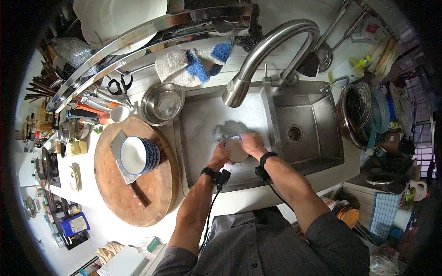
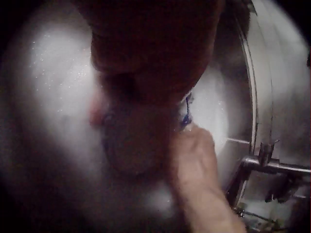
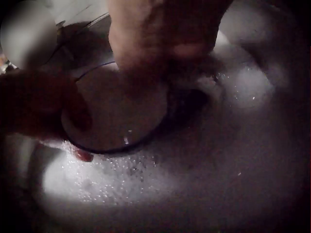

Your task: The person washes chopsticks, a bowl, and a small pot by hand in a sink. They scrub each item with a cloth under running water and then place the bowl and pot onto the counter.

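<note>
Over the foamy water of the left sink basin, my left hand (image 1: 220,154) grips a white bowl (image 1: 238,152) with a blue rim. In the right wrist view its thumb lies inside the bowl (image 3: 114,114), and a fingertip shows below the rim. My right hand (image 1: 252,144) is curled at the bowl's opposite edge, its fingers mostly hidden. The bowl is tilted, its mouth towards me. Beside the right hand (image 2: 194,155) in the left wrist view, a bit of blue and white shows. The left wrist view is dark and blurred around the bowl.
To the left, a round chopping board (image 1: 110,198) bears a stack of blue-patterned bowls (image 1: 138,156) and a cleaver (image 1: 120,152). A steel bowl (image 1: 162,104) stands at the basin's corner. The faucet (image 1: 276,37) arches overhead; the second basin (image 1: 306,124) lies right.
</note>
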A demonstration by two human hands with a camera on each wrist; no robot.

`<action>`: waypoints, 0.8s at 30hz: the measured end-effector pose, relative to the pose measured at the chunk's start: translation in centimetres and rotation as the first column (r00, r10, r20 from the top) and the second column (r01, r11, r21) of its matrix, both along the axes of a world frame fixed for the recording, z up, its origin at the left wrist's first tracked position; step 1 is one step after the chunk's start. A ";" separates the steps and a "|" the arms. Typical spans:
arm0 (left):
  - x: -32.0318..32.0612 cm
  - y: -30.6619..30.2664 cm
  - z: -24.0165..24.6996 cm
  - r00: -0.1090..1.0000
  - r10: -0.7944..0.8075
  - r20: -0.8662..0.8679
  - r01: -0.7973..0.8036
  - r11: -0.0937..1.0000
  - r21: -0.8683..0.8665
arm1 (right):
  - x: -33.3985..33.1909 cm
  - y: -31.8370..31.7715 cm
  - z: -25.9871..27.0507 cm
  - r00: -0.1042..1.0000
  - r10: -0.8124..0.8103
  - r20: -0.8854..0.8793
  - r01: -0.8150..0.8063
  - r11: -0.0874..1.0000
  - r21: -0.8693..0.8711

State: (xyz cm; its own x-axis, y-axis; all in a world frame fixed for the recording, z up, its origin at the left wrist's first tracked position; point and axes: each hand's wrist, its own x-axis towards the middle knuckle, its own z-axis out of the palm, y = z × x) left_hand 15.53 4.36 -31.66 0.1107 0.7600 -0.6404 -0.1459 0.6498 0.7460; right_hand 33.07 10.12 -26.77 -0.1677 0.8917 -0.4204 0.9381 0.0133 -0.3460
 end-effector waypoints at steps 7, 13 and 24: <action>1.0 1.7 0.2 0.412 -0.335 -0.848 0.652 0.758 0.017 | -2.8 0.8 1.1 0.822 0.563 0.090 -0.540 0.718 0.440; 0.0 1.0 2.9 0.681 -0.138 -0.719 0.381 0.905 0.187 | -0.7 1.5 1.9 0.986 0.162 0.033 -0.160 0.986 -0.055; -0.5 0.0 -0.2 0.996 0.036 -0.082 -0.034 0.999 0.016 | 1.6 -0.1 -3.8 0.988 -0.091 -0.126 0.057 0.967 -0.247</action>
State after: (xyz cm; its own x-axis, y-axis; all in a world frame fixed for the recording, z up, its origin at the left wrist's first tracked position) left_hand 15.05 4.32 -31.90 0.0316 0.7720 -0.6349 -0.1065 0.6342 0.7658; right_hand 34.66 10.02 -30.56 -0.1755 0.7780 -0.6032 0.8774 -0.1543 -0.4543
